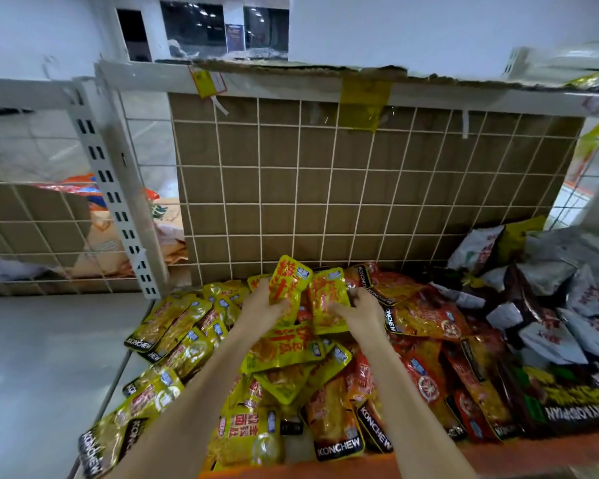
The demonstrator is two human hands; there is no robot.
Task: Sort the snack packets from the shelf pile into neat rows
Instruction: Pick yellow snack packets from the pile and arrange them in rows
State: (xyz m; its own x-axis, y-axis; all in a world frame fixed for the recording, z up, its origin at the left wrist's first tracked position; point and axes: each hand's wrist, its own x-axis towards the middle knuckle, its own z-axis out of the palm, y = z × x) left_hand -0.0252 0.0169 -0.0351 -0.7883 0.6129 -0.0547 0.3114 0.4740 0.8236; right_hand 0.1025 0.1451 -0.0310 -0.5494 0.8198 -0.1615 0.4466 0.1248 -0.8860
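Above the middle of the heap, near the wire grid (325, 188) at the back of the shelf, two yellow packets are held upright side by side. One yellow packet (288, 281) is gripped at its lower edge by the left hand (261, 307), fingers curled round it; the second yellow packet (329, 300) is pinched low down by the right hand (360, 311).

The packets are judged light, flat and floppy, with glossy foil that is likely to slip, so a hold across the sealed bottom edge or on both flat faces is advised rather than at a corner.

Below both wrists more yellow packets (284, 350) lie crisscrossed in a loose pile. To the left of the left hand a rough overlapping row of yellow packets (177, 326) is seen. To the right of the right hand red packets (426, 316) are heaped, and farther right grey bags (547, 271) are stacked. Free shelf surface is hardly seen, so room for a row would probably have to be cleared first. Behind the grid a cardboard sheet (464, 160) is fixed.
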